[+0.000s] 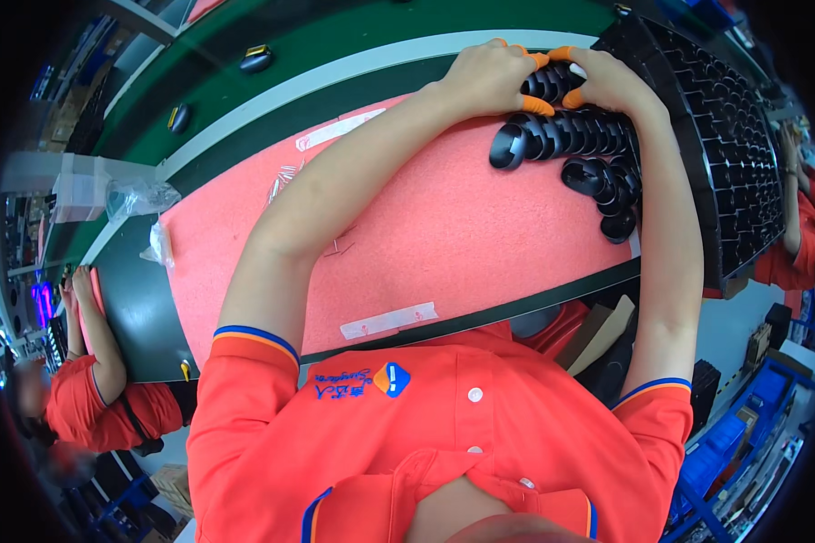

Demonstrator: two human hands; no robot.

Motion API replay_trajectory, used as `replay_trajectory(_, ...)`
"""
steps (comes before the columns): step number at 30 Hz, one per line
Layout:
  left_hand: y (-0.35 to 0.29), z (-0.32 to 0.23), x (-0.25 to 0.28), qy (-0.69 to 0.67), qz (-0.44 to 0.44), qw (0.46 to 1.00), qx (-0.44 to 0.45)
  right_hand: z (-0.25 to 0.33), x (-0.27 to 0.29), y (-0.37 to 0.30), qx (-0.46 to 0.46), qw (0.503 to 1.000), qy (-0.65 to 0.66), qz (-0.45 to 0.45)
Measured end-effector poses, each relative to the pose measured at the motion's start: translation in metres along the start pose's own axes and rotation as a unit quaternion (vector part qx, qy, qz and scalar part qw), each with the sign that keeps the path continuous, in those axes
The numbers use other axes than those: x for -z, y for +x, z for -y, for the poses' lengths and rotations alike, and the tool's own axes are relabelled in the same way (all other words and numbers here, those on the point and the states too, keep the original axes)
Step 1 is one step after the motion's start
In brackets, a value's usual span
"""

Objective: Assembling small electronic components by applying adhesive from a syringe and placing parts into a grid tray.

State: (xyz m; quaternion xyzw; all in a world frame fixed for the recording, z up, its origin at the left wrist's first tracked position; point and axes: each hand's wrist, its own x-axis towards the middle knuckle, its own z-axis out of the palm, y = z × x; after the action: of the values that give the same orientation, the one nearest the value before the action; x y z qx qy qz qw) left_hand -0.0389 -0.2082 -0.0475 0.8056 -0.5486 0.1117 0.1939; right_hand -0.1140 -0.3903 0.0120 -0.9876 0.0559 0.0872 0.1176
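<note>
Black rounded parts (552, 84), held from both sides
The left grip (493, 79) and right grip (609, 81) pinch them between thumbs and fingers, just beyond longer black row (566, 136).

Pale grey floor (732, 319) and blue shelving (717, 450) show at right.

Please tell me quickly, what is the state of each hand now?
Left hand: closed on the short row of black parts, from its left side.
Right hand: closed on the same row, from its right.

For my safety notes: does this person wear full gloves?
No, orange covers sit only on fingers; backs of left hand and right hand are bare.
</note>
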Motion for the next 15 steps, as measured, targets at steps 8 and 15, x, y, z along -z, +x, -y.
replay_trajectory(8, -0.005, 0.018, 0.021, 0.000, -0.077, 0.997, 0.004, 0.012, 0.017, 0.015, 0.118, 0.988, -0.055, -0.080)
replay_trajectory(15, -0.108, 0.042, 0.132, 0.098, -0.075, 0.981, 0.147, 0.166, 0.040, 0.028, 0.196, 0.975, -0.066, -0.078)
